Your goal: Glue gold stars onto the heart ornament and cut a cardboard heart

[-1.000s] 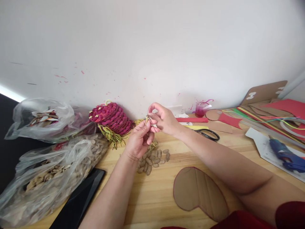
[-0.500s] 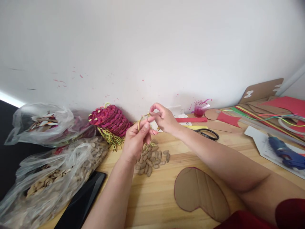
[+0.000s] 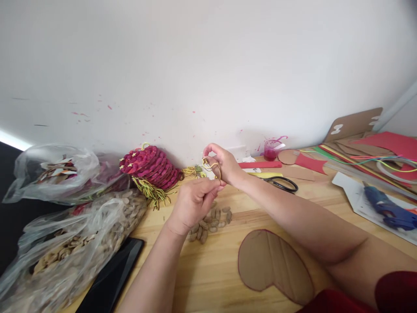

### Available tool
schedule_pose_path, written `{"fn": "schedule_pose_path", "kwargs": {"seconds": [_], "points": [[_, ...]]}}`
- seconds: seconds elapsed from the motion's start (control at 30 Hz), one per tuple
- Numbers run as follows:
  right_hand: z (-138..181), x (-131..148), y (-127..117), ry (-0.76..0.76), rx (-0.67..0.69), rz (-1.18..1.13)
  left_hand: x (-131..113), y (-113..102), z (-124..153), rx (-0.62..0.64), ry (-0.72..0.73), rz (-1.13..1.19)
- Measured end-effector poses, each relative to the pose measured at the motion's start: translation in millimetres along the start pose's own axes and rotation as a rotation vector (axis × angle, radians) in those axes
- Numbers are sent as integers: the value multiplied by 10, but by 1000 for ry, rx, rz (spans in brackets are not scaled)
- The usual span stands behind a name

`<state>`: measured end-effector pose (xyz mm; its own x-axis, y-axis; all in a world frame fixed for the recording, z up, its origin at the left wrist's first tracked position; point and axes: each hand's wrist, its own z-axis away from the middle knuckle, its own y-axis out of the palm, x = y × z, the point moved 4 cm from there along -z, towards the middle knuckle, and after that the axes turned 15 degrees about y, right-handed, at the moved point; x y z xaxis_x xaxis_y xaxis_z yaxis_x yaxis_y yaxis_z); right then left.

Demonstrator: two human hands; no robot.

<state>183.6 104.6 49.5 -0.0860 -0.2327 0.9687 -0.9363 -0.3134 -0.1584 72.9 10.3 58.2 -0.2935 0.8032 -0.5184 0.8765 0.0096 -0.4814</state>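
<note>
A thin yellow cord (image 3: pixel 215 166), looped and partly tangled, is stretched between my two hands above the wooden table. My left hand (image 3: pixel 195 200) is closed, with thumb and fingertips pinching the lower part of the cord. Just above and to the right, my right hand (image 3: pixel 226 164) has its fingers curled and holds the upper loops of the cord. Some of its fingertips are hidden behind the cord. Below my hands lies a pile of peanuts (image 3: pixel 213 221), partly covered by my left hand. To the right of the pile is a heart-shaped cardboard piece (image 3: pixel 270 263).
Left stand a magenta stack with yellow fringe (image 3: pixel 150 167), plastic bags (image 3: pixel 78 239) of shells and scraps, and a black tablet-like object (image 3: pixel 114 274). Right lie black-handled scissors (image 3: pixel 286 184), a cup of pink paint (image 3: pixel 271 150), red pieces (image 3: pixel 311 161) and a blue glue gun (image 3: pixel 387 206).
My left hand has turned palm down and moved slightly lower, drawing the cord downward. My right hand stays in nearly the same place, with the cord looped at its fingers.
</note>
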Motion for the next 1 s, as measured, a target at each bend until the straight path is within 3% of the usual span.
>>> {"fn": "schedule_pose_path", "kwargs": {"seconds": [0.07, 0.2, 0.27, 0.33, 0.4, 0.5, 0.57, 0.63, 0.73, 0.87, 0.93, 1.0], "points": [[-5, -1, 0, 13, 2, 5, -43, 1, -10, -3, 17, -17], [8, 43, -31, 26, -57, 74, 130, -39, 40, -177, -385, 305], [21, 65, -50, 24, -105, 117, 205, -53, 62, -214, -483, 360], [31, 72, -46, 13, -104, 131, 225, -87, 60, -236, -436, 282], [32, 61, -26, -2, -65, 107, 192, -107, 46, -212, -296, 137], [5, 20, -18, 18, -53, 61, 134, -69, 41, -73, -94, -43], [-20, 0, -37, 50, -78, 45, 156, -38, 52, 13, -73, -68], [-34, 12, -59, 57, -86, 42, 230, -55, 66, 14, -168, -47], [-18, 75, -83, 26, -66, 65, 345, -223, 90, -212, -355, -99], [50, 171, -80, -50, -56, 161, 373, -474, 137, -590, -395, -161], [86, 209, -65, -90, -68, 225, 383, -486, 149, -616, -406, -101], [115, 236, -40, -105, -61, 267, 405, -421, 149, -548, -447, 2]]}}
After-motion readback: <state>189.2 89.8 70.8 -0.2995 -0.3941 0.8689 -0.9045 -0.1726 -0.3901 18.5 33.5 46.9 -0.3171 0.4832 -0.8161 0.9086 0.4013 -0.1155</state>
